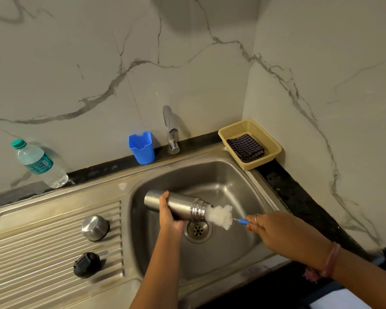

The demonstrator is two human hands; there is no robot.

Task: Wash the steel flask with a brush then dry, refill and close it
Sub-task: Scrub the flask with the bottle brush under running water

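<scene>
Marble wall [76,63]: pale with grey veins, far side and right. Sink [232,181]: steel, with a ribbed draining board [42,241] to its left and a round drain [197,229] in the basin floor. Basket [274,150]: cream plastic, far right corner of the counter, holding a folded dark checked cloth [246,148]. Flask [180,205]: steel, lying nearly level above the basin, open threaded mouth pointing right, over and just left of the drain. Water bottle [38,162]: clear plastic, green cap, standing far left against the wall. Tap [170,128]: chrome, behind the basin. Blue cup [141,147]: just left of the tap. Left hand [168,216]: fingers wrapped around the flask's middle, gripping it. Right hand [274,228]: fingers closed on the blue handle of the brush [220,216], whose white bristle head sits at the flask's mouth, partly inside. Steel cap [95,227]: upside down on the draining board. Black stopper [87,264]: nearer on the same board, apart from the cap.
</scene>
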